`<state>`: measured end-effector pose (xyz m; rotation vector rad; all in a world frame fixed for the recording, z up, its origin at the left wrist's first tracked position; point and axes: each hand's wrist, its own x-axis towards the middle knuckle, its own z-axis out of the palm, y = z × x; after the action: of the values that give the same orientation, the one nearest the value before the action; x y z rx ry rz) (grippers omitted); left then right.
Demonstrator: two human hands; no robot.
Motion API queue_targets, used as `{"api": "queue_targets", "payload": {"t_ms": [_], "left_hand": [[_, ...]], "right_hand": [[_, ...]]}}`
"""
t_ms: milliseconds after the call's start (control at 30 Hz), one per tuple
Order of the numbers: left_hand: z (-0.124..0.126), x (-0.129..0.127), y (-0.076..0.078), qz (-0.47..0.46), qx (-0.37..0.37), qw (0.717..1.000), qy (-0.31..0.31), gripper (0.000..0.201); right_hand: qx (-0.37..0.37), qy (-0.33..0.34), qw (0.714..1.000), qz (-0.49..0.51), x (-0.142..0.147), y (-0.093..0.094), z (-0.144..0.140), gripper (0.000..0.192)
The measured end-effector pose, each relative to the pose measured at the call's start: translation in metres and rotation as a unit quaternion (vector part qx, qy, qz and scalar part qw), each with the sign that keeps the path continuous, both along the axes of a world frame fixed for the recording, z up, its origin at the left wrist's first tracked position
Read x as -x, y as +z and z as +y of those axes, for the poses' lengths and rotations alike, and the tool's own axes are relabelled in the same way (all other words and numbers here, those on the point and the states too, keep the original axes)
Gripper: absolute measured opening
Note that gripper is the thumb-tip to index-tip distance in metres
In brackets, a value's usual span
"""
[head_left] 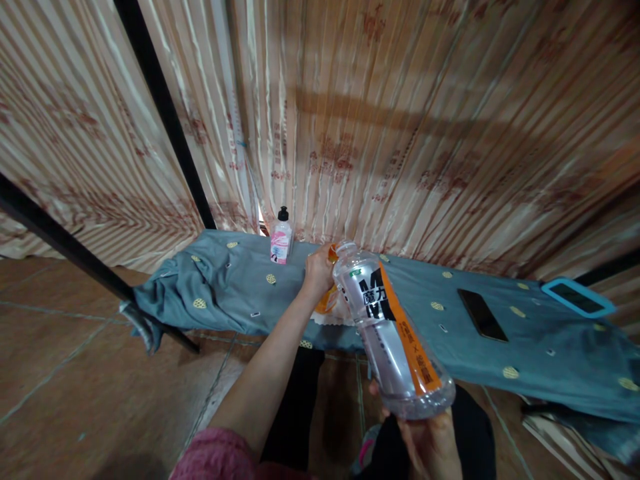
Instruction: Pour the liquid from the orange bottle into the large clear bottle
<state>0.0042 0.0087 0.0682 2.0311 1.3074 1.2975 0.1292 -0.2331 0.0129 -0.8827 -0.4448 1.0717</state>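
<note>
Right hand (435, 443) fingers clamped under clear bottle (393, 330) base; light, slick, crushable; left hand (319, 270) pinching orange wrapper (327, 300); grip mid-label.

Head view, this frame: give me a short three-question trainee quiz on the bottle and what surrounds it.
1. True or false: the clear bottle stands upright on the blue cloth.
2. Which hand grips the clear bottle's base?
A. left hand
B. right hand
3. Fill in: the small bottle near the curtain has a ____ cap.

Key
1. False: it is held tilted in the air, uncapped.
2. B; the left hand reaches to an orange packet on the cloth.
3. Black.
</note>
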Motion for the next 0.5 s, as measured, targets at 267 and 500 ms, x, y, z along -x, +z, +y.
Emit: {"api": "queue_targets", "payload": {"t_ms": [267,500], "left_hand": [[0.002,-0.001,-0.003,0.0,-0.005,1.0,0.003,0.019],[0.002,0.0,-0.004,-0.005,-0.005,1.0,-0.003,0.019]], "right_hand": [[-0.012,-0.002,1.0,-0.012,0.005,0.007,0.002,0.047],[-0.002,0.022,1.0,-0.002,-0.008,-0.012,0.001,0.057]]}}
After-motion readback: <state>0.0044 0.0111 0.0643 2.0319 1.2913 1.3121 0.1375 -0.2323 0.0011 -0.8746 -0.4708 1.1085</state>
